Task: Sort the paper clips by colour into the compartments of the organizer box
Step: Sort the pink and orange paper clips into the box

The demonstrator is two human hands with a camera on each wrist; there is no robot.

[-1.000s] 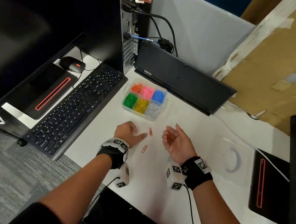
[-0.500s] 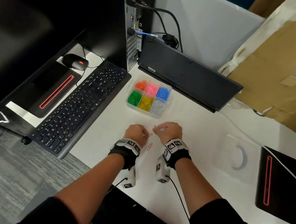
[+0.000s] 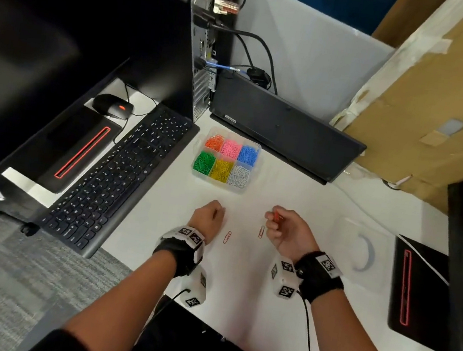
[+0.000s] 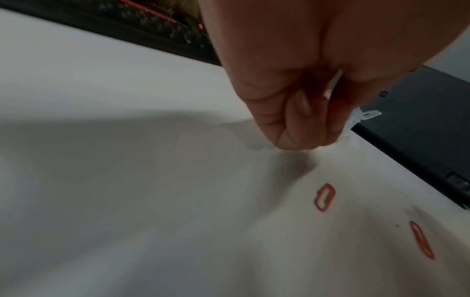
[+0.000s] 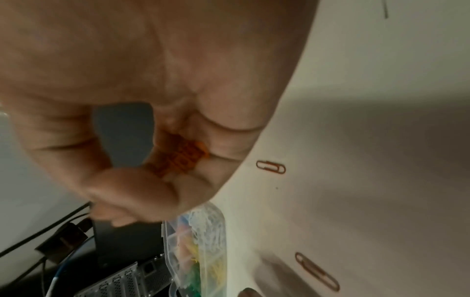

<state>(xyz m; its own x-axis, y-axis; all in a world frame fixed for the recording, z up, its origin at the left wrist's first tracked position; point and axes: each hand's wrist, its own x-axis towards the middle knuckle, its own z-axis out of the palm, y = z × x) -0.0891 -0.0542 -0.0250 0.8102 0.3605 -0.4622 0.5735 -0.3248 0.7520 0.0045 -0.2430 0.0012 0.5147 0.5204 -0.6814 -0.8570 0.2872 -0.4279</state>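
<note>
Nearest the right hand (image 3: 288, 230), whose fingers (image 5: 132, 186) pinch orange clips (image 5: 183, 158), one loose clip (image 3: 261, 232) lies beside it, long axis toward the organizer box (image 3: 253, 148); left hand (image 3: 208, 219) curled, apparently holding nothing.

The clear organizer box (image 3: 247, 189) stands on the white desk, divided into six compartments — far row orange, pink, blue; near row green, yellow, white. Two orange paper clips (image 3: 227, 237) (image 3: 261, 232) lie flat nearer, apart from each other. Further orange clips (image 5: 182, 158) are held in the right hand (image 3: 287, 231).
</note>
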